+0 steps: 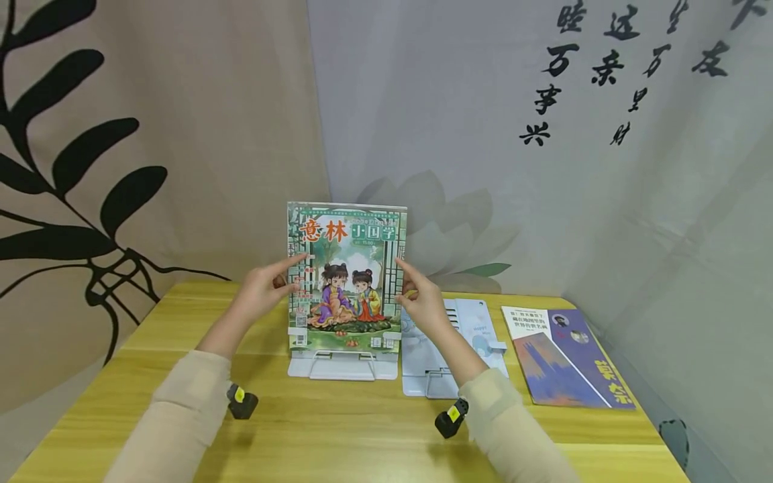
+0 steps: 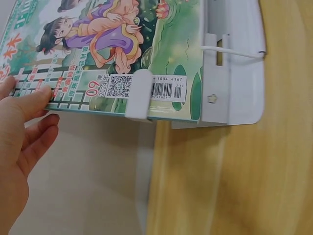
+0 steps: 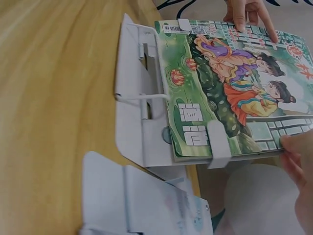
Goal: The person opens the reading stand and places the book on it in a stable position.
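Note:
A magazine [image 1: 347, 282] with two cartoon children on its green cover stands propped, tilted back, on a white book stand [image 1: 342, 367]. White side clips [image 2: 139, 95] overlap its edges low down, and a wire support runs along the bottom. My left hand [image 1: 264, 290] holds the magazine's left edge, with fingertips on the cover and other fingers curled by the edge. On the opposite side, my right hand [image 1: 425, 300] pinches the right edge, its thumb [image 3: 293, 142] on the cover. Parts of the right hand's fingers are hidden behind the magazine.
A second, pale blue book stand [image 1: 417, 362] lies folded right of the first, beneath my right forearm. Farther right, a purple and white book [image 1: 568, 359] lies flat on the wooden table [image 1: 302, 429]. Behind hangs a printed curtain [image 1: 423, 100].

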Motion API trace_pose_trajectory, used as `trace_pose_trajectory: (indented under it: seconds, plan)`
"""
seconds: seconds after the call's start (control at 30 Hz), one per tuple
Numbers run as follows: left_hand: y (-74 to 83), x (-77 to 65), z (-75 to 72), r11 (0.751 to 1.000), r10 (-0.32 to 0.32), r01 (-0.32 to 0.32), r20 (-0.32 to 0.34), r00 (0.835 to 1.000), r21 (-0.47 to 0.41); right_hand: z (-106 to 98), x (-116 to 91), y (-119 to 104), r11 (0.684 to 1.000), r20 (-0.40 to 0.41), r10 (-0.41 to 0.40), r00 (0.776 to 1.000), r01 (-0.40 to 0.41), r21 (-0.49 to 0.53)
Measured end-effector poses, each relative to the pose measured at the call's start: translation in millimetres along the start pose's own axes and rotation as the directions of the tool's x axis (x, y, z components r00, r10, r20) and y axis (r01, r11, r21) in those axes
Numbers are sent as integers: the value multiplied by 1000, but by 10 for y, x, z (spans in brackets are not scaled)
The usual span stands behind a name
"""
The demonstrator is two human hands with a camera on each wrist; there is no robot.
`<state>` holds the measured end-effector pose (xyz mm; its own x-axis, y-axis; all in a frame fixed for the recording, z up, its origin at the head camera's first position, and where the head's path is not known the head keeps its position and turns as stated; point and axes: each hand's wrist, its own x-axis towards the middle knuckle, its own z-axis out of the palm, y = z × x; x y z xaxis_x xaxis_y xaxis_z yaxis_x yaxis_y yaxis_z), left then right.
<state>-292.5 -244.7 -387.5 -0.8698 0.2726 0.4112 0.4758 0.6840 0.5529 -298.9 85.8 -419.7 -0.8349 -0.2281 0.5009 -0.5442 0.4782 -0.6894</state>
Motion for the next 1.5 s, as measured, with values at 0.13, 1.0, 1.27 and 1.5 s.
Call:
trace_pose_trajectory:
  seconds: [0.13, 1.0, 1.27, 1.5]
  plan:
    - [-26, -72, 40, 1000, -25, 25, 15, 1000, -10, 42, -57, 33, 1000, 2, 16, 1000, -16, 13]
    - [25, -89, -63, 987, -22, -10, 203, 979, 158, -65, -83, -58, 964, 233, 67, 970, -3, -267]
    - [200, -20, -177, 979, -12, -27, 190, 982, 203, -314, -78, -127, 972, 296, 16, 955, 54, -229]
    - [521, -31, -120, 988, 42, -59, 119, 992, 141, -601, -177, -267, 979, 219, -34, 975, 76, -189]
